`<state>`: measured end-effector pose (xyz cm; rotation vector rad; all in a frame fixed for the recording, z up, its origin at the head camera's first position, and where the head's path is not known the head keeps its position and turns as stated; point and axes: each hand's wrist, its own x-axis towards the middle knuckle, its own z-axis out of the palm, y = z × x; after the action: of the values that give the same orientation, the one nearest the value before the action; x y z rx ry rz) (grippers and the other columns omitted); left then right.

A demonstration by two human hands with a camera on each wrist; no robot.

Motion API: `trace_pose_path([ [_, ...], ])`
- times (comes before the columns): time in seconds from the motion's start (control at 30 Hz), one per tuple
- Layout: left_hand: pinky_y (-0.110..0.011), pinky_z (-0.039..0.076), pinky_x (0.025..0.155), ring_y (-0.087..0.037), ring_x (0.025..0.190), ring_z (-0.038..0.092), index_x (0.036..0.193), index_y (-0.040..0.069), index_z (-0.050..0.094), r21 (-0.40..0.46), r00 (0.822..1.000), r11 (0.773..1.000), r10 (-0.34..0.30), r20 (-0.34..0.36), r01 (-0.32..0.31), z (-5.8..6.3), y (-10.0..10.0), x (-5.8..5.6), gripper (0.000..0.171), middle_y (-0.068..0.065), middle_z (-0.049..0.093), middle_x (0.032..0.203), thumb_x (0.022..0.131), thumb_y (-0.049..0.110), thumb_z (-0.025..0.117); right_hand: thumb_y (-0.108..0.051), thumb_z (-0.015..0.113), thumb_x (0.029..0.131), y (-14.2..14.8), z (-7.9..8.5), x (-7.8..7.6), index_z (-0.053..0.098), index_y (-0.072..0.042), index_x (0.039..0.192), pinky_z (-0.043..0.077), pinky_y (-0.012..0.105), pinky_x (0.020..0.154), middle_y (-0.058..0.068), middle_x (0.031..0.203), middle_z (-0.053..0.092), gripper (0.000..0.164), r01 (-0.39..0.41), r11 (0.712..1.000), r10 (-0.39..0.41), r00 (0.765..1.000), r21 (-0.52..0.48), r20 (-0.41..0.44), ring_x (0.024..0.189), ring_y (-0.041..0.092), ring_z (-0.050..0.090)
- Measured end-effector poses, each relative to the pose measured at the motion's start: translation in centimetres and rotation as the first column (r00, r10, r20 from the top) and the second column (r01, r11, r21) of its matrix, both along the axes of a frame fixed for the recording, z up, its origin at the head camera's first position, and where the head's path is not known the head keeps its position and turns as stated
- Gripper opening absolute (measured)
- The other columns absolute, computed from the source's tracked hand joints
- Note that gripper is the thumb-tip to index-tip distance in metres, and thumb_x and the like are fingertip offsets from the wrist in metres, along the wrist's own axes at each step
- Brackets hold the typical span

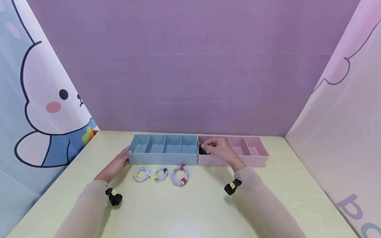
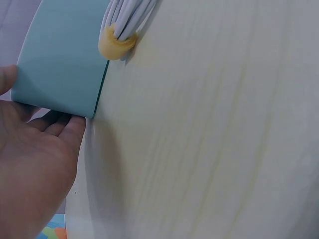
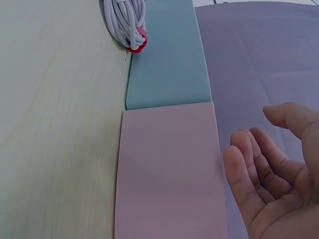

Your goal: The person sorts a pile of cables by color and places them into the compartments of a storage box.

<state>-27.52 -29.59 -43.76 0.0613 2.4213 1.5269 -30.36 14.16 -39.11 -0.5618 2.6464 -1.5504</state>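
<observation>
My left hand (image 1: 117,163) grips the left end of a blue divided box (image 1: 163,159); in the left wrist view its thumb is by the rim and its fingers touch the end wall. Over the leftmost compartment of a pink divided box (image 1: 253,161) is my right hand (image 1: 220,150). A dark item (image 1: 201,150), its kind unclear, lies in that compartment beside the fingertips. In the right wrist view the thumb stands apart from loosely bent fingers (image 3: 237,169), with nothing visible between them.
Three coiled white cables lie in front of the blue box: one with a yellow tie (image 1: 142,174), one with blue and yellow ties (image 1: 161,174), and a larger one with red ties (image 1: 180,175). The boxes stand end to end on a light wooden table (image 1: 178,211). A purple backdrop (image 1: 190,66) rises behind.
</observation>
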Motion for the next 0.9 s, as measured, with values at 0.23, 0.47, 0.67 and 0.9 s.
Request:
trace_pose_path([
  [0.23,-0.055,0.013,0.121,-0.037,0.151,-0.003,0.161,0.021,-0.011,0.009,1.000,1.000,0.000,0.005,0.000,0.0,0.0,0.0,0.070,-0.013,-0.011,0.167,0.108,0.053,0.023,-0.025,0.072,0.095,-0.3,-0.1,0.5,0.076,-0.005,0.103,0.061,0.034,0.070,0.009,0.084,0.072,0.022,-0.009,1.000,0.009,1.000,0.021,0.015,0.077,0.029,0.069],
  [0.47,-0.056,0.012,0.121,-0.037,0.151,-0.004,0.160,0.022,-0.012,0.004,1.000,1.000,0.002,0.003,-0.002,0.0,-0.1,0.0,0.070,-0.012,-0.011,0.167,0.108,0.054,0.022,-0.023,0.073,0.095,-0.8,-0.4,1.0,0.075,-0.007,0.104,0.060,0.031,0.071,0.010,0.092,0.072,0.019,-0.055,0.997,0.053,0.998,0.058,0.032,0.080,0.027,0.068],
  [0.67,-0.056,0.013,0.121,-0.037,0.151,-0.003,0.161,0.023,-0.011,0.003,1.000,1.000,0.006,0.004,-0.006,-0.1,-0.1,-0.1,0.072,-0.011,-0.011,0.167,0.107,0.056,0.023,-0.023,0.073,0.094,-1.6,-0.8,1.6,0.075,-0.009,0.102,0.059,0.030,0.067,0.001,0.089,0.069,0.016,-0.030,0.994,0.026,0.999,0.106,0.038,0.076,0.018,0.064],
  [0.9,-0.056,0.013,0.121,-0.037,0.151,-0.003,0.161,0.022,-0.011,0.010,1.000,1.000,0.004,-0.001,-0.004,-0.3,-0.1,-0.2,0.072,-0.012,-0.011,0.167,0.107,0.055,0.024,-0.023,0.073,0.094,-2.0,-1.1,1.9,0.076,-0.010,0.100,0.056,0.029,0.064,-0.001,0.086,0.069,0.015,-0.048,0.994,0.048,0.999,0.102,0.005,0.074,0.015,0.061],
])
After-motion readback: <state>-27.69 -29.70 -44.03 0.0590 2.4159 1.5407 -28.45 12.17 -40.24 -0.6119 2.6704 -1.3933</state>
